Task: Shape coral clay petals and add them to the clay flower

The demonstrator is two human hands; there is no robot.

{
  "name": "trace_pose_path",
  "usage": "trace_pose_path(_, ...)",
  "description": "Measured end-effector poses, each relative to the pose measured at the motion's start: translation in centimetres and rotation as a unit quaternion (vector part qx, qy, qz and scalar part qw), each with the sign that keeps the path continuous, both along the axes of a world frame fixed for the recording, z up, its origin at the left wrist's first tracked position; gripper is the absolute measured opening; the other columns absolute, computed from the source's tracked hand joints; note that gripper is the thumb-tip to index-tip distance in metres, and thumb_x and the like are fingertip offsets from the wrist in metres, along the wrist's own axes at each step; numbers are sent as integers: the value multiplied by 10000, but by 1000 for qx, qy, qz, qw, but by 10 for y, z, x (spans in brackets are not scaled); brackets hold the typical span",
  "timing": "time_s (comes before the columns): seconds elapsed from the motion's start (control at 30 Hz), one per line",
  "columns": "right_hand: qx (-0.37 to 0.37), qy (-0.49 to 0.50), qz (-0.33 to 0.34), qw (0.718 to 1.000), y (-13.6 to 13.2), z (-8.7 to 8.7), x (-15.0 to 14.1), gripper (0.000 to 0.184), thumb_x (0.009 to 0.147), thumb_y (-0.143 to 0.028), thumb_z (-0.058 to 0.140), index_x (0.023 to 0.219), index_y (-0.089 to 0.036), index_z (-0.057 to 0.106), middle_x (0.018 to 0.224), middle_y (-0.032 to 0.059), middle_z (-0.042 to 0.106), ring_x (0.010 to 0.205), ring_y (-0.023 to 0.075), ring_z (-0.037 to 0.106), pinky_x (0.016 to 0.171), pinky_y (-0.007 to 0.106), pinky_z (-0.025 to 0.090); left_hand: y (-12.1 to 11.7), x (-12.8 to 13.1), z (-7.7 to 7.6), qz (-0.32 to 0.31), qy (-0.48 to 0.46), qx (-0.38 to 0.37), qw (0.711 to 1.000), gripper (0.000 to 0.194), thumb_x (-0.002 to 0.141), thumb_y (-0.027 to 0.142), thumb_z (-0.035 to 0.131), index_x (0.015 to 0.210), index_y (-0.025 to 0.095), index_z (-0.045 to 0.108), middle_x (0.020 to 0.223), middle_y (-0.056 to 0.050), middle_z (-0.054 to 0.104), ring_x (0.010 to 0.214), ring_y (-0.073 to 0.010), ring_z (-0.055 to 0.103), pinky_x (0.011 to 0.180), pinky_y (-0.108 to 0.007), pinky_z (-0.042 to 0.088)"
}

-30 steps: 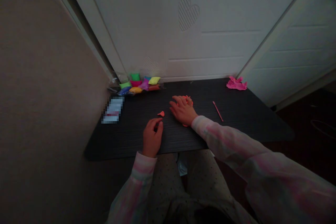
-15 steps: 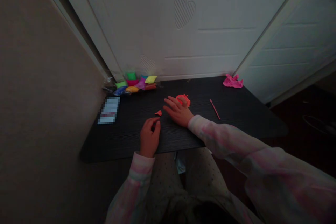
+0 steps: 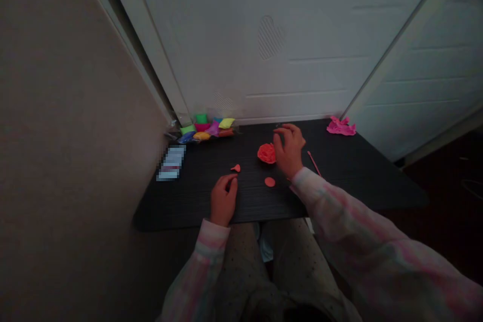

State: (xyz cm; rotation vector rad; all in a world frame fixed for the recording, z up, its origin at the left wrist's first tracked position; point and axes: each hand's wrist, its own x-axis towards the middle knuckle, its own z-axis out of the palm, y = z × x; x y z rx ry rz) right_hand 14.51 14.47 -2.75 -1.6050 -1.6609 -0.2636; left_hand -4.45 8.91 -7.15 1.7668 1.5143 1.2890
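Observation:
A ruffled orange-red clay piece (image 3: 266,153), round and flower-like, lies mid-table. My right hand (image 3: 290,153) hovers at its right side, fingers curved and apart, covering part of its edge; I see nothing held in it. Nearer the front edge is a small flat orange-red clay disc (image 3: 269,181). My left hand (image 3: 223,200) rests on the table to the left, loosely curled, with a gap between thumb and fingers and nothing visible in it. Just beyond its fingertips sits a small cone-shaped bit of clay (image 3: 236,168).
A thin pink stick tool (image 3: 314,163) lies right of my right hand, partly behind the sleeve. Crumpled pink material (image 3: 341,126) is at the back right corner. Several colourful clay packets (image 3: 202,136) line the back left. A blurred-out pale card (image 3: 171,163) lies at the left.
My right hand has lifted off the ruffled clay piece and shifted right, uncovering it and the flat disc. My left hand stays in place. The camera view has shifted slightly.

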Motion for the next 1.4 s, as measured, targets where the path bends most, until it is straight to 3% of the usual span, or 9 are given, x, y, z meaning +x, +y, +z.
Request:
trace_pose_path(0.1, -66, -12, 69, 995, -17, 11, 14, 257, 875, -269, 343, 922, -176, 578, 933, 77, 592, 888, 182, 536, 744, 315, 385, 0, 0, 0, -12, 4, -6, 1000, 173, 776, 221, 486, 841, 185, 641, 858, -46, 654, 809, -167, 599, 730, -294, 473)
trace_pose_path(0.17, -121, -39, 125, 984, -33, 8, 20, 200, 848, -278, 424, 830, -202, 608, 816, 24, 621, 760, 145, 560, 676, 265, 397, 0, 0, 0, -17, 8, -11, 1000, 172, 772, 223, 490, 835, 184, 645, 859, -50, 656, 807, -171, 600, 731, -298, 472)
trace_pose_path(0.33, -197, -85, 142, 966, -63, -21, 16, 161, 802, -295, 511, 853, -204, 634, 866, 66, 632, 824, 214, 547, 683, 337, 367, 1, 1, 2, -16, 16, -16, 1000, 169, 762, 236, 501, 816, 179, 651, 845, -53, 661, 797, -174, 606, 726, -301, 474)
trace_pose_path(0.47, -203, -80, 135, 966, -66, -33, 6, 189, 830, -293, 462, 814, -202, 627, 886, 74, 625, 837, 223, 549, 684, 359, 363, 0, 0, 4, -6, 20, -1, 1000, 172, 759, 240, 497, 795, 180, 654, 806, -51, 666, 764, -174, 615, 698, -302, 487)
trace_pose_path(0.7, -189, -34, 164, 968, -59, -27, 8, 91, 805, -251, 492, 776, -206, 566, 758, 11, 624, 674, 157, 583, 604, 282, 409, 0, 0, 6, 8, 23, 12, 1000, 172, 758, 241, 497, 780, 182, 657, 791, -48, 673, 743, -177, 624, 676, -310, 502)
trace_pose_path(0.93, -171, -41, 255, 951, -82, -34, 9, 140, 802, -128, 463, 831, -209, 574, 848, 17, 642, 795, 162, 595, 714, 304, 445, 1, -1, 0, -2, 41, -19, 999, 174, 820, 248, 473, 840, 151, 616, 837, -45, 639, 794, -161, 600, 733, -338, 486)
trace_pose_path(1.07, -154, -41, 266, 951, -95, -34, 17, 165, 806, -104, 456, 870, -205, 570, 903, 7, 645, 852, 129, 590, 778, 274, 456, 2, -2, -3, -17, 50, -36, 998, 238, 832, 298, 488, 1001, 140, 548, 1001, -61, 586, 864, -168, 575, 752, -381, 480)
trace_pose_path(1.2, -129, -49, 204, 969, -77, -31, 17, 165, 856, -213, 446, 970, -160, 553, 970, 45, 600, 881, 141, 569, 772, 319, 473, 3, -1, -5, -18, 48, -48, 998, 288, 831, 299, 488, 1078, 153, 512, 1083, -76, 551, 912, -186, 561, 764, -396, 479)
trace_pose_path(1.4, -98, -132, 142, 976, -29, -34, -16, 295, 843, -311, 481, 1098, -166, 500, 1110, 71, 531, 928, 176, 550, 777, 385, 472, 2, 0, -2, -25, 67, -53, 996, 283, 833, 299, 485, 1077, 157, 513, 1086, -76, 550, 908, -183, 562, 763, -391, 481)
